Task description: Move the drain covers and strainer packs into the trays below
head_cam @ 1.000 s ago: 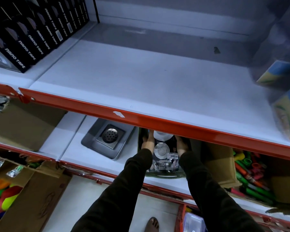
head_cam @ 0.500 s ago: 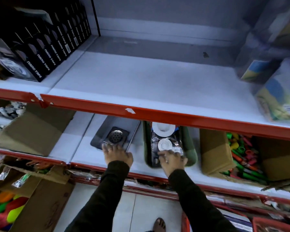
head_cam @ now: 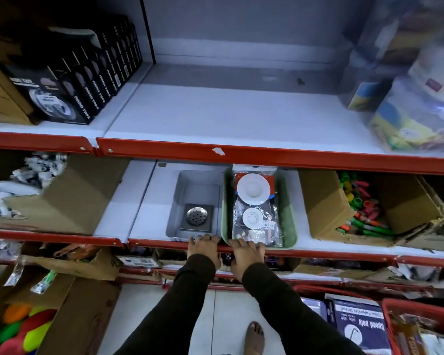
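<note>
Looking down at two red-edged shelves [head_cam: 280, 160]. Upper shelf [head_cam: 215, 116] lying bare through the middle, black tape boxes [head_cam: 87, 80] standing at its left, wrapped packs [head_cam: 415, 98] at its right.

Lower shelf carrying two trays side by side, walls touching or nearly so. Grey tray [head_cam: 198, 180] sitting left, holding one square metal drain cover [head_cam: 197, 217] lying flat near the front wall. Green tray [head_cam: 287, 213] sitting right, holding clear strainer packs [head_cam: 256, 213] lying flat and overlapping, white round discs showing through the plastic; rearmost pack reaching up under the upper shelf lip.

Left hand [head_cam: 204, 251] resting at the front edge of the lower shelf, fingers [head_cam: 205, 237] spread and curling over the front rim of the grey tray, ring showing on one finger. Gripping the rim or only touching: cannot tell.

Right hand [head_cam: 246, 254] lying beside it, fingers [head_cam: 244, 243] spread flat against the front rim of the green tray, tips just touching the nearest pack; not closing around anything visible.

Both arms in dark sleeves [head_cam: 190, 303]. Cardboard boxes [head_cam: 69, 201] flanking the trays, the right one [head_cam: 364, 208] holding bright green and orange items. Sandalled foot [head_cam: 254, 339] standing on the tiled floor [head_cam: 215, 316] below. Red basket [head_cam: 420, 319] showing bottom right.
</note>
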Available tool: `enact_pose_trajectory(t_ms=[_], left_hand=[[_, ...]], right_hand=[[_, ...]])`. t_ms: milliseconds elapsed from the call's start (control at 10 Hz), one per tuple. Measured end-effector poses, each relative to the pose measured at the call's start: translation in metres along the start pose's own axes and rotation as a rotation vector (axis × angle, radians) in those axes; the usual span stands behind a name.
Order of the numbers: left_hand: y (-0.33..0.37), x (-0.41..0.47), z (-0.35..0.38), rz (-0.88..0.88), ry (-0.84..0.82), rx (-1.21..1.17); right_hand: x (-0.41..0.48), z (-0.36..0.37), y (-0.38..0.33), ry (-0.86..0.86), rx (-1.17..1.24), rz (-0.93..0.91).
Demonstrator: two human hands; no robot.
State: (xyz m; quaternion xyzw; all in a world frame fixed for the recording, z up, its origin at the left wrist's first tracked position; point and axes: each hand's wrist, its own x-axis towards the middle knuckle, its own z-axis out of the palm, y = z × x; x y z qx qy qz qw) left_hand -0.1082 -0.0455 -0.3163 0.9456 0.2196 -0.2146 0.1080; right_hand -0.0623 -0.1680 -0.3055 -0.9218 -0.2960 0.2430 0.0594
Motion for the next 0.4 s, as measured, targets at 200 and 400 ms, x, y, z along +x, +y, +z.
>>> enact_pose_trajectory(t_ms=[200, 400], left_hand=[[-0.014, -0.032, -0.022, 0.060, 0.100, -0.015], [-0.019, -0.069, -0.119, 0.126, 0.738, -0.147]], right_hand=[[-0.027, -0.019, -0.011, 0.156, 0.078, 0.051], [-0.052, -0.112, -0.027, 0.688, 0.175, 0.054]])
